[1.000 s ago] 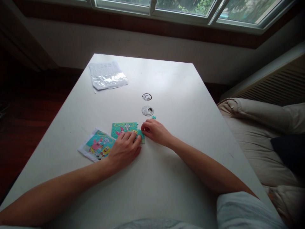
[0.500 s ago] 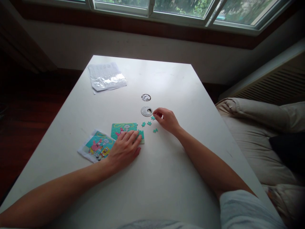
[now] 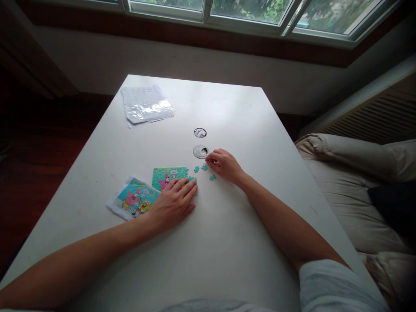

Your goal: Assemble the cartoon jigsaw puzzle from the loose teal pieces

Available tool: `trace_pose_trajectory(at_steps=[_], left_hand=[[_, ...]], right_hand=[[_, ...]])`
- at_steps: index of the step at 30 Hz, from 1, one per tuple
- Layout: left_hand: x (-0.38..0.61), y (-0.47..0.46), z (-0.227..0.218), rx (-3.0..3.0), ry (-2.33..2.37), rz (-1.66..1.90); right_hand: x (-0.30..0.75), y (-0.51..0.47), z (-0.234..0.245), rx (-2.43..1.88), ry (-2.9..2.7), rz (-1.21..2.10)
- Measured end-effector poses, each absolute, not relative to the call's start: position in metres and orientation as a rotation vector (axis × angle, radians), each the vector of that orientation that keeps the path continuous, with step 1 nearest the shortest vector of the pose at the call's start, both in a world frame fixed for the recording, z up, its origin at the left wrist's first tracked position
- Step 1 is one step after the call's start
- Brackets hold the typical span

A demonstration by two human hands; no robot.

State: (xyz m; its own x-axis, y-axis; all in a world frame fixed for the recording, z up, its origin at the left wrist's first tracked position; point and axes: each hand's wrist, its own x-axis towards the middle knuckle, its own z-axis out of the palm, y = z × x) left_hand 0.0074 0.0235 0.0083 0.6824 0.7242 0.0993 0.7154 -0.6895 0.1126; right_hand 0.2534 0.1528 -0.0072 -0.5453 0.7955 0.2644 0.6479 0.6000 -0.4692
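A partly assembled jigsaw puzzle (image 3: pixel 162 174) with a cartoon picture lies on the white table. My left hand (image 3: pixel 175 201) rests on its lower part with the fingers stretched out flat, covering some of it. Just right of the puzzle are loose teal pieces: one puzzle piece (image 3: pixel 196 169), another (image 3: pixel 204 167) and a third (image 3: pixel 212 177). My right hand (image 3: pixel 224 165) is closed in a pinch at the spot where a further puzzle piece lay; the fingertips hide that piece. Partly under my left wrist is a picture sheet (image 3: pixel 133 197) in a clear sleeve, showing the same cartoon.
Papers in a clear plastic bag (image 3: pixel 147 104) lie at the table's far left. Two round cable holes, a far one (image 3: pixel 199 132) and a covered one (image 3: pixel 199 151), sit in the tabletop beyond the pieces. A beige sofa (image 3: pixel 334 186) stands at the right.
My right hand has come slightly down and left, and its fingers now cover the piece seen beneath them before. My left hand has shifted slightly right on the puzzle.
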Motion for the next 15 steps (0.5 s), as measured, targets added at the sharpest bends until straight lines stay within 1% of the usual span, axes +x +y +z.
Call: trace_pose_trajectory(at_steps=[15], left_hand=[[0.007,0.023,0.010,2.820,1.180,0.201]], right_hand=[[0.247,0.140,0.003,-1.180,-2.617,0.290]])
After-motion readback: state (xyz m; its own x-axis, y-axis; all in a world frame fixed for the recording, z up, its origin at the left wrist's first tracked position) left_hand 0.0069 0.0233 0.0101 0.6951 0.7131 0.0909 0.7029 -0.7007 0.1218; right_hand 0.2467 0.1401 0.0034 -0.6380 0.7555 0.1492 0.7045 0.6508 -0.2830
